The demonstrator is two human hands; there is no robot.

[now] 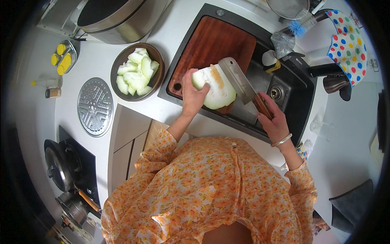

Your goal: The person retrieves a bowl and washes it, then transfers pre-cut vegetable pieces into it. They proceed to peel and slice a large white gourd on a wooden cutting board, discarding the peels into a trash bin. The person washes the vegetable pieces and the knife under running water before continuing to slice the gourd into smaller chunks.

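Observation:
My left hand (195,91) grips the near left side of a large pale piece of winter melon (218,94), its thumb on the white cut face with seeds and tan pith. The melon rests on a reddish wooden cutting board (219,39) laid over the left part of a black sink (259,73). In my right hand (274,119) is the wooden handle of a cleaver (239,80). Its broad blade lies along the melon's right side; whether it touches the flesh I cannot tell. Left of the board, a brown bowl (160,71) holds several peeled melon chunks (137,73).
A round perforated metal plate (95,106) lies on the white counter left of the bowl. Behind stands a large steel pot (118,30). The sink drain (276,92) shows at right, near a dotted cloth (350,52). A lidded pan (58,164) sits on the stove at far left.

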